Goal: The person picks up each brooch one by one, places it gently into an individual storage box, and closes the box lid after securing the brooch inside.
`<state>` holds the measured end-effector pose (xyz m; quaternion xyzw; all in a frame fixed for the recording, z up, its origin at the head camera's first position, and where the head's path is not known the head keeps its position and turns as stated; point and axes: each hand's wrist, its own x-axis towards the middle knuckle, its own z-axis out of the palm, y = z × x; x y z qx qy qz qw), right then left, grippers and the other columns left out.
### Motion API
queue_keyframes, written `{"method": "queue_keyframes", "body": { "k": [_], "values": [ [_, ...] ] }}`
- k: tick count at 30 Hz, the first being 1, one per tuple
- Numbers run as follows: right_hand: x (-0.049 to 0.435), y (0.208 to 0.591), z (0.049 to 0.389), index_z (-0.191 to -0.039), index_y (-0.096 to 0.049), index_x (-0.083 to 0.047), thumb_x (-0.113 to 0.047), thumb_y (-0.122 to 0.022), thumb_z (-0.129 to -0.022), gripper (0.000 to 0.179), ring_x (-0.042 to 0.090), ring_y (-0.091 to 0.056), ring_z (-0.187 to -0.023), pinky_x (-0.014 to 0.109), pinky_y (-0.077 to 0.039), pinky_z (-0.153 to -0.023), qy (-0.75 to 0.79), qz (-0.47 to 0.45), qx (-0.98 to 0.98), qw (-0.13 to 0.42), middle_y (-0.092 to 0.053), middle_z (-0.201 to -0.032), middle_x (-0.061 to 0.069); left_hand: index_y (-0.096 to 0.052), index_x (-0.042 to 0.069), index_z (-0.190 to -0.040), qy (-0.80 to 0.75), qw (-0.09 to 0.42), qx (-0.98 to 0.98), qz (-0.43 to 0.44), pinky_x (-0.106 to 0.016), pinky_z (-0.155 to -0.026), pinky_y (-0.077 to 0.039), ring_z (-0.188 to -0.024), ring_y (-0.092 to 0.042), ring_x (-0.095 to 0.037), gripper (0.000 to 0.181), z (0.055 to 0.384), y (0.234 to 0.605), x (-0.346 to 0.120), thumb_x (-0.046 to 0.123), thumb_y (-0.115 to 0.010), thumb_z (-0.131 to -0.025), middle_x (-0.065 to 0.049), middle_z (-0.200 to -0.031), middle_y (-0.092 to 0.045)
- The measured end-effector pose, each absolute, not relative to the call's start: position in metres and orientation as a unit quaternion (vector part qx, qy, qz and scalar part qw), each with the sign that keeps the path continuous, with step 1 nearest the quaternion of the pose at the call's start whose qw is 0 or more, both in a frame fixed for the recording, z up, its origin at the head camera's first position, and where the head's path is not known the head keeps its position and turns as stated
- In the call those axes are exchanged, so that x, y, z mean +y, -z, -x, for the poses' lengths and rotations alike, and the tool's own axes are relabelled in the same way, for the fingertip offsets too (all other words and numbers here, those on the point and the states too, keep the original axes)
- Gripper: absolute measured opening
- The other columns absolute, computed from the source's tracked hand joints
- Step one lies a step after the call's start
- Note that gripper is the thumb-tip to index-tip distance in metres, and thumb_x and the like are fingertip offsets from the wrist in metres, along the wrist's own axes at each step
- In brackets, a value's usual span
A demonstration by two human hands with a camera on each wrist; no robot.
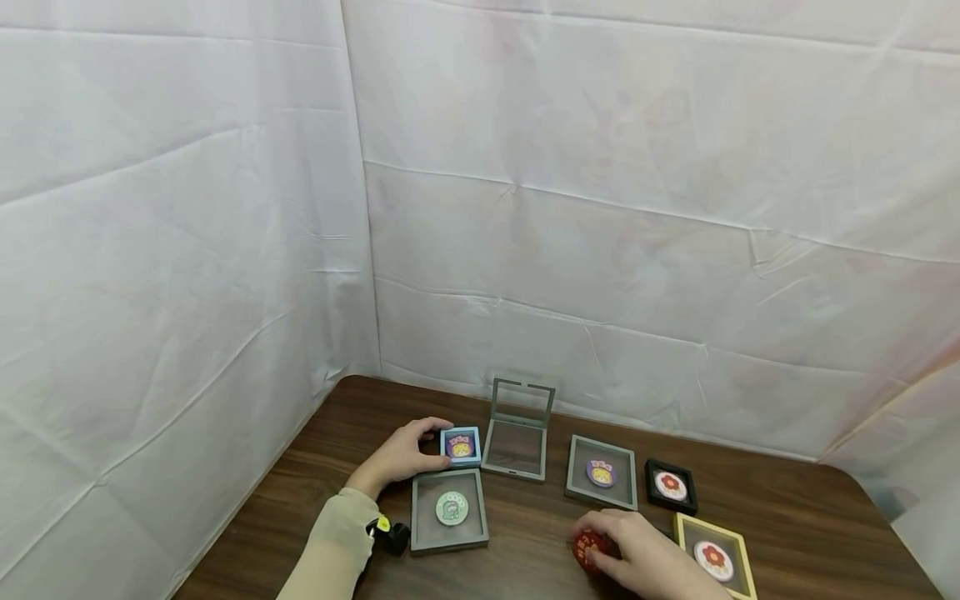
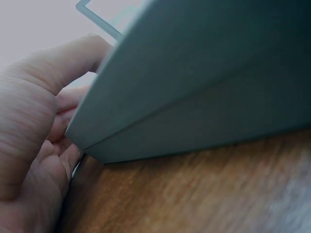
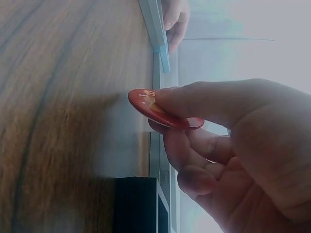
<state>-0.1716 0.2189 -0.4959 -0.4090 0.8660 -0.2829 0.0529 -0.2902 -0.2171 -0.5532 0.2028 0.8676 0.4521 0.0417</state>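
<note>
My left hand [image 1: 401,454] grips a small light-blue frame [image 1: 459,464] by its left side, thumb near the lower edge and fingers at the upper one. A purple badge [image 1: 460,447] with a yellow cartoon face shows inside it. In the left wrist view, the grey frame [image 2: 160,102] close to the camera hides the blue one. My right hand [image 1: 637,550] pinches a round red badge [image 3: 143,103] between thumb and fingers, tilted and above the wooden table. Just below the blue frame lies that grey frame, with a green badge [image 1: 452,508] in it.
A grey frame [image 1: 514,476] stands with its lid raised at the back. Right of it are a grey frame [image 1: 600,498] with a purple badge, a black frame [image 1: 692,493] and a yellow frame [image 1: 709,527] with flower badges. White cloth [image 1: 600,250] hangs behind the table [image 1: 517,550].
</note>
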Motion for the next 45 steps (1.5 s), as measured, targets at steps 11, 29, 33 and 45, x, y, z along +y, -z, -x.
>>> {"method": "queue_keyframes", "body": {
  "k": [11, 29, 33, 45],
  "values": [
    [0.220, 0.495, 0.169, -0.122, -0.075, -0.015, -0.009, -0.078, -0.102, 0.021, -0.001, -0.065, -0.095, 0.026, -0.058, -0.072, 0.288, 0.409, 0.866, 0.015, -0.077, -0.114, -0.005, -0.066, 0.012, -0.147, -0.444, 0.038, 0.871, -0.208, -0.061, -0.111, -0.049, -0.133, -0.060, -0.039, 0.063, 0.291, 0.553, -0.214, 0.034, -0.089, -0.092, -0.013, -0.145, -0.064],
    [0.218, 0.498, 0.163, -0.120, -0.072, -0.015, -0.008, -0.077, -0.102, 0.020, 0.002, -0.067, -0.097, 0.030, -0.059, -0.074, 0.295, 0.361, 0.883, -0.056, -0.075, -0.109, -0.006, -0.066, 0.015, -0.147, -0.451, 0.044, 0.869, -0.200, -0.061, -0.111, -0.048, -0.133, -0.059, -0.038, 0.063, 0.291, 0.554, -0.213, 0.034, -0.089, -0.092, -0.013, -0.145, -0.063],
    [0.214, 0.498, 0.163, -0.122, -0.071, -0.010, -0.006, -0.077, -0.101, 0.022, -0.001, -0.064, -0.091, 0.029, -0.058, -0.072, 0.307, 0.340, 0.888, -0.047, -0.074, -0.107, -0.005, -0.066, 0.015, -0.147, -0.449, 0.042, 0.870, -0.198, -0.061, -0.111, -0.048, -0.134, -0.059, -0.038, 0.063, 0.290, 0.556, -0.216, 0.034, -0.090, -0.091, -0.013, -0.146, -0.062],
    [0.203, 0.485, 0.169, -0.119, -0.074, -0.014, -0.006, -0.083, -0.097, 0.024, -0.003, -0.065, -0.083, 0.025, -0.058, -0.066, 0.330, 0.316, 0.886, -0.084, -0.073, -0.104, -0.003, -0.067, 0.015, -0.146, -0.453, 0.037, 0.869, -0.196, -0.063, -0.112, -0.047, -0.135, -0.059, -0.040, 0.063, 0.291, 0.558, -0.217, 0.034, -0.090, -0.091, -0.015, -0.147, -0.062]
  ]
}}
